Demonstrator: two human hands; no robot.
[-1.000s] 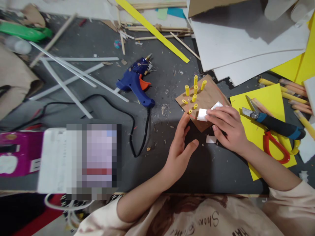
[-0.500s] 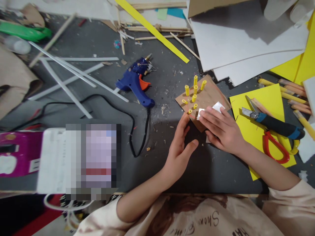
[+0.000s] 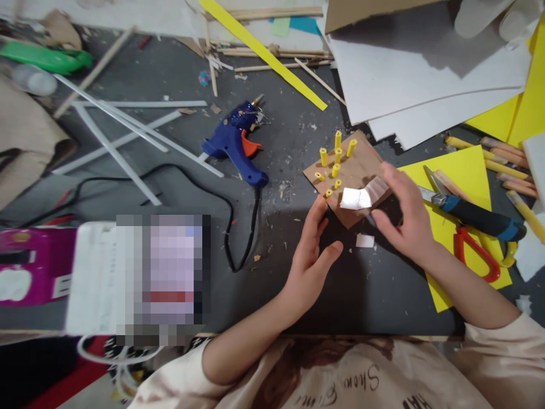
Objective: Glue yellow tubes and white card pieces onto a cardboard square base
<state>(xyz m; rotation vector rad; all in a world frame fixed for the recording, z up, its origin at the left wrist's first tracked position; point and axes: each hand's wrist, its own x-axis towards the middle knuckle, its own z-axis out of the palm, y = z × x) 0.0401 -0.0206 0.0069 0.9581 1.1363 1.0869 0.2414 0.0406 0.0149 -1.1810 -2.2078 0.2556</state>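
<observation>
A piece of brown cardboard (image 3: 367,152) lies on the dark table, with several short yellow paper tubes (image 3: 336,170) standing on its left part. On its near part rests a creased white paper strip (image 3: 356,198), its right end in shadow. My left hand (image 3: 313,250) is at the board's near left edge, thumb apart and fingertips close to the lowest tube. Beside the strip's right end is my right hand (image 3: 404,218), thumb and fingers spread with nothing between them. A small white paper square (image 3: 365,241) lies on the table between my hands.
Left of the board lies a blue glue gun (image 3: 238,139) with a black cord. White sticks (image 3: 123,128) cross further left. A utility knife (image 3: 481,216) and red-handled scissors (image 3: 477,255) lie on yellow paper (image 3: 451,165) at right. White sheets (image 3: 421,85) are behind.
My right hand has lifted off the white strip and shifted right, its fingers opening. The strip and the small paper square are now uncovered. My left hand has stayed put.
</observation>
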